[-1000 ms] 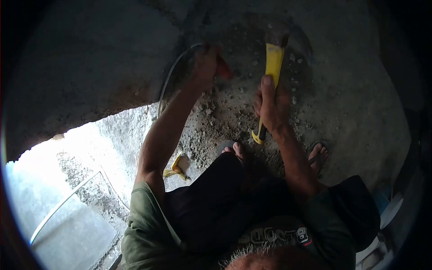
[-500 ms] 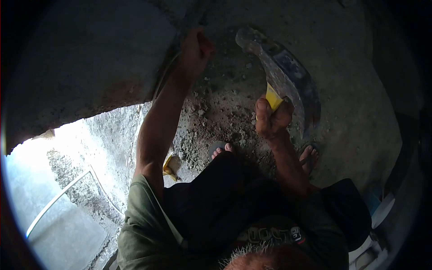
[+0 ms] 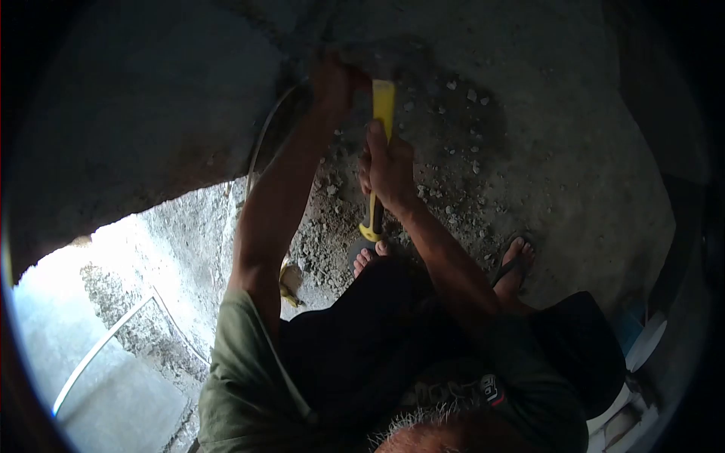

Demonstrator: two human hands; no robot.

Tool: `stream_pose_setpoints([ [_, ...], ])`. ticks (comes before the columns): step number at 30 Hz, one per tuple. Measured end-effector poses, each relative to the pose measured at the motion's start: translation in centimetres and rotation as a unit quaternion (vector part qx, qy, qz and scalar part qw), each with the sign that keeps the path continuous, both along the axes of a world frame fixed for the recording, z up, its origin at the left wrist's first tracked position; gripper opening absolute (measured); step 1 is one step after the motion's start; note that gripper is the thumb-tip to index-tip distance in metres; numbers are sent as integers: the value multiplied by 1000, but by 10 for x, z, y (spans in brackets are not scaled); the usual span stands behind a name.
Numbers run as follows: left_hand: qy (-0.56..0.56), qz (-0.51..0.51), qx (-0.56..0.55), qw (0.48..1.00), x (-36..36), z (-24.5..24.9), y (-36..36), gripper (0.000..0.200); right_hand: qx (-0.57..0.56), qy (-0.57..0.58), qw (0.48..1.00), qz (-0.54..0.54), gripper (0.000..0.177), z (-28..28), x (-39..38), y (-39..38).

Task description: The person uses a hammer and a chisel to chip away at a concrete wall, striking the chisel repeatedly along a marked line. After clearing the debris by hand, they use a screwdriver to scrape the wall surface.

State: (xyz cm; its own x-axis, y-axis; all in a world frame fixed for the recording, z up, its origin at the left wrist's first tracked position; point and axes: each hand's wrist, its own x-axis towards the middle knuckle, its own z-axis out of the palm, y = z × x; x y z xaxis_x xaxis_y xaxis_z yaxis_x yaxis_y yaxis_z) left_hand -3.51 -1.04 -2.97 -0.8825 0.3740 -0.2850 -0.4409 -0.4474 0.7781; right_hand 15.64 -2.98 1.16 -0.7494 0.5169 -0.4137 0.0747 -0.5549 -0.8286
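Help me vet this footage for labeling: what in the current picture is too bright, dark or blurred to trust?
Head view: glare washes out the ground at lower left; the left hand lies in deep shadow; the tool's head is a dark smear, probably motion blur; corners go black; the yellow handle reads clearly.

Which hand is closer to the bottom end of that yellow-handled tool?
The right. The right hand wraps the handle just above that bottom end; the left hand is farther away, left of the handle's other end.
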Motion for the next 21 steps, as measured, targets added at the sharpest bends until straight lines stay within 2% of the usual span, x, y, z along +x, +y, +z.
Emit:
stream_pose_setpoints([
  [1,31,-88,-32,995,-10,-1,-9,23,-21,9,1000,-3,41,5,-4,1],
  [2,54,-174,-69,981,-12,-6,-18,23,-18,75,996,-46,45,9,2,-3],
  [3,49,-175,-74,981,-13,-7,-15,23,-24,71,996,-47,45,17,5,-4],
  [5,-35,25,-69,997,-10,2,6,23,-19,145,968,-206,49,34,10,2],
  [7,-12,4,-40,999,-5,13,13,24,0,146,964,-220,52,35,13,9],
  [9,15,-23,-11,1000,-3,23,20,25,-54,139,955,-257,50,29,12,7],
  [11,3,46,-31,998,-3,28,29,28,-57,114,963,-238,48,5,11,0],
  [13,4,7,-28,1000,-8,26,28,27,-26,-15,999,-13,47,-2,12,6],
  [15,-8,-22,-42,999,-3,15,16,26,-72,-40,996,-34,46,2,24,11],
  [18,2,-34,-39,999,0,19,13,25,-72,116,959,-247,42,24,21,14],
  [21,-8,10,-50,999,0,30,29,25,-9,144,965,-218,42,-3,11,-9],
])
